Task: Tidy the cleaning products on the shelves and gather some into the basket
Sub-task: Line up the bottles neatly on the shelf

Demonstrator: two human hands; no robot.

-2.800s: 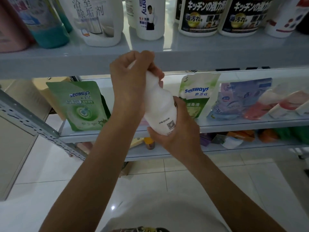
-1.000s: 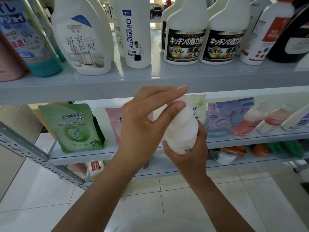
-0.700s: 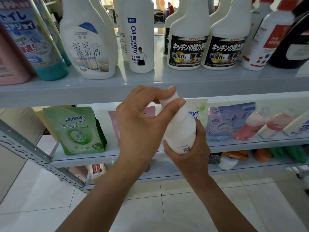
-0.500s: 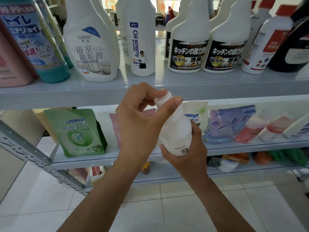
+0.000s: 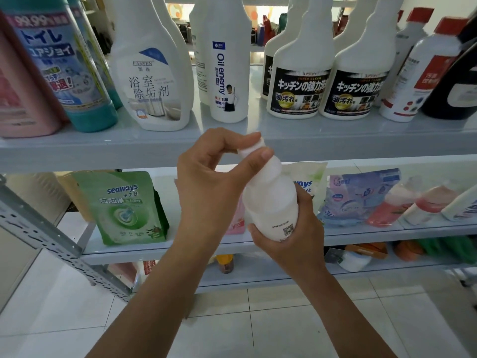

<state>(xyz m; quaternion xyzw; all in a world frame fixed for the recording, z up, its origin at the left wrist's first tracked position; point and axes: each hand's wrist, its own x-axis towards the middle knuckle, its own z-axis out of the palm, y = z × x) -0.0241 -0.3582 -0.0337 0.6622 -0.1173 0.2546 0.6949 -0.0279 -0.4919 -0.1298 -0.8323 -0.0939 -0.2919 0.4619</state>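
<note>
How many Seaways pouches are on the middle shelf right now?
2. A green pouch stands at the left of the shelf; a white-and-green pouch stands behind the held bottle, mostly covered. More may be hidden behind it.

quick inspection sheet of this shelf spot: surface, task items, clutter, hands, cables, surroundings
surface: top shelf carries upright bottles; middle shelf carries pouches, some of them leaning.
job's things: white bottle held tilted in front of the shelves; green seaways pouch stands on the middle shelf; basket not in view.
clutter: small items on the lowest shelf, too blurred to name.
grippers: left hand pinches the bottle's cap; right hand grips its base.
cables: nothing seen.
surroundings: white tiled floor; perforated metal upright at the left.
</note>
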